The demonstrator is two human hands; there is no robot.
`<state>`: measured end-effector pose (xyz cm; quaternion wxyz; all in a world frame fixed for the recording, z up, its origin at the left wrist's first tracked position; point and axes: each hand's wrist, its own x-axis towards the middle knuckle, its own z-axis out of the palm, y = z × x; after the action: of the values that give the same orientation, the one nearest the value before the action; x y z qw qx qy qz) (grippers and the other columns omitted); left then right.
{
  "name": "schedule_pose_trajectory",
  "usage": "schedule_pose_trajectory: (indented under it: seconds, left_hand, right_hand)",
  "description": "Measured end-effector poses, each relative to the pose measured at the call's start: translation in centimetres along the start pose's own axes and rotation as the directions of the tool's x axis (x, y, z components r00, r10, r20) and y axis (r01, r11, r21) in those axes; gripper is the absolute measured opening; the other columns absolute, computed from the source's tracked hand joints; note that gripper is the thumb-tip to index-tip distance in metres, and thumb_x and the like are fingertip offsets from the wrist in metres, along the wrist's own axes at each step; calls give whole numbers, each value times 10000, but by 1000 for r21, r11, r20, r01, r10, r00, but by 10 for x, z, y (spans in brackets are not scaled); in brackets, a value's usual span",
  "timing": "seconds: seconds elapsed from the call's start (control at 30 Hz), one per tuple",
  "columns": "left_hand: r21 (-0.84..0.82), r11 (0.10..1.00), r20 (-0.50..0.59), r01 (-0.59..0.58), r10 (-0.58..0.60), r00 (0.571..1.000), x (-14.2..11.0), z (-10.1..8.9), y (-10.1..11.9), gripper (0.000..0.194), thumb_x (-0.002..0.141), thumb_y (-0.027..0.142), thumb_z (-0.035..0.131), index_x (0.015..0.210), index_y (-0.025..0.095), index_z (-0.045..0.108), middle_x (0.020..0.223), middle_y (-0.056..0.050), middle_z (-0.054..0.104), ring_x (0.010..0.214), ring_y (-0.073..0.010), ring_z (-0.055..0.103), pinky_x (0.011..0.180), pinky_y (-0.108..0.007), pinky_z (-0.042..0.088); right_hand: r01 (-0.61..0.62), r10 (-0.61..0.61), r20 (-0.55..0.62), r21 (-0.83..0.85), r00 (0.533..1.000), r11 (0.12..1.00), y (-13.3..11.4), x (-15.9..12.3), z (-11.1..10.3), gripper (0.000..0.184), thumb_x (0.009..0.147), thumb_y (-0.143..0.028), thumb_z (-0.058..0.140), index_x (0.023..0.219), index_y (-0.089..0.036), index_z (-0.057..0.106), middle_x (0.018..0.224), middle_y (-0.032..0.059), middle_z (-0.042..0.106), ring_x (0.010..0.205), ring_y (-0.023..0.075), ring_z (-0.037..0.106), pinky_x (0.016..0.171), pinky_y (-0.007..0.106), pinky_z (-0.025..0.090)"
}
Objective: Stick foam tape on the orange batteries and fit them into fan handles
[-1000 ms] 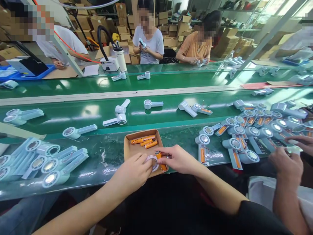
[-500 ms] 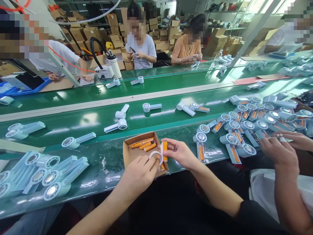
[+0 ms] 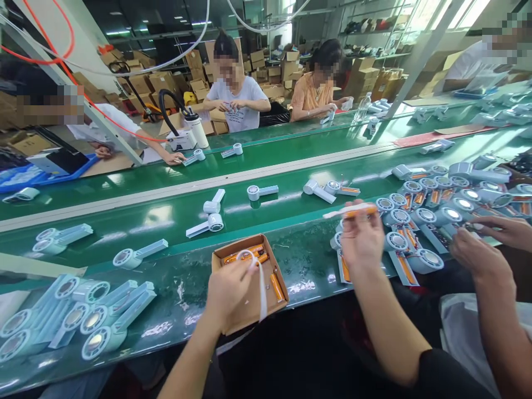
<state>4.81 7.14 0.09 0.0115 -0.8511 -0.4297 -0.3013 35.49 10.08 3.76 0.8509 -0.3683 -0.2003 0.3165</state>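
- while the left hand (image 3: 230, 285) pinches a looped white tape (image 3: 262, 296) over the cardboard box (image 3: 239, 318), its tail hanging down inside the rim, the right hand (image 3: 363, 238) is up to the right of the box.
- the right fingertips pinch an orange cell (image 3: 361, 211), held roughly level, with a white strip (image 3: 341, 211) along it that sticks out past one end.
- more orange cells (image 3: 276, 287) lie in the box; pale blue fan bodies (image 3: 424, 259) crowd the bench to its right, some with orange cells in their handles.
- to do this well, i'd say grip the cell by its sides, leave the strip's free end untouched and unfolded, and let the hanging tape clear the box wall and loose cells so it doesn't snag or stick.
- no brand or label can be read; the dark print (image 3: 242, 117) on a white shirt beyond the box is too small.
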Motion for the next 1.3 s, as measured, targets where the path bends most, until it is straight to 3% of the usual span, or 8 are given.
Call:
schedule_pose_trajectory:
  seconds: [0.1,0.23,0.47,0.6,0.83,1.0,1.17,1.3]
  left_hand:
    - [57,996,177,61,-70,982,15,-5,-38,348,1059,394,525,1077,208,818,1070,-85,835,941,-236,799,762,-314,629]
    - [65,991,244,118,-130,961,66,-2,-60,385,1062,430,491,965,245,815,973,-29,838,852,-187,778,762,-266,596]
    - [136,983,288,120,-155,945,229,78,-88,362,1028,423,614,1306,204,688,1318,-128,716,1176,-270,677,1017,-450,571]
    - [120,993,382,-21,-26,924,274,105,-94,428,1012,437,672,1349,178,629,1360,-116,648,1164,-259,670,986,-493,596]
    - [17,972,560,-236,186,808,265,111,-98,162,1002,271,628,1094,213,749,1233,-93,714,1107,-228,671,974,-422,586]
    - [-118,937,664,-330,321,676,217,114,-83,249,844,64,612,860,238,791,1153,-88,743,1176,-263,636,957,-407,571]
    - [-207,945,718,-251,321,617,202,112,-78,116,793,153,701,793,224,792,1094,-70,765,1100,-237,669,1065,-403,524]
    - [-256,954,726,-154,295,622,209,110,-82,64,802,257,746,775,217,789,1225,-53,766,1176,-226,673,1117,-342,485]
  right_hand:
    - [60,-60,-2,-66,998,996,-25,23,-22,517,661,-392,999,1070,-253,715,1239,49,767,1086,215,773,951,349,637]
    - [-127,129,-4,-183,992,975,-30,-3,-56,536,650,-378,1009,1100,-253,748,1121,81,808,953,273,814,879,432,681]
    - [-252,240,-99,-124,966,960,-17,-9,-67,686,697,-405,984,1314,-307,700,1124,75,820,978,252,819,884,346,675]
    - [-190,180,-75,-151,981,970,-26,8,-67,706,737,-405,963,1372,-324,666,1120,87,823,1005,273,815,922,403,663]
    - [-136,124,-75,-189,989,973,-35,18,-74,647,697,-484,963,1243,-301,667,1101,90,828,936,289,818,816,420,681]
    - [-132,188,156,-314,970,940,-24,27,-51,664,725,-496,925,1278,-286,625,1147,84,814,1029,296,802,940,489,657]
    - [33,272,482,-533,833,846,9,41,-13,576,797,-479,817,1302,-264,643,1216,72,798,1105,247,765,985,422,625]
    - [233,334,601,-672,726,703,39,47,13,445,834,-378,769,1252,-235,717,1060,37,820,978,215,765,996,388,591]
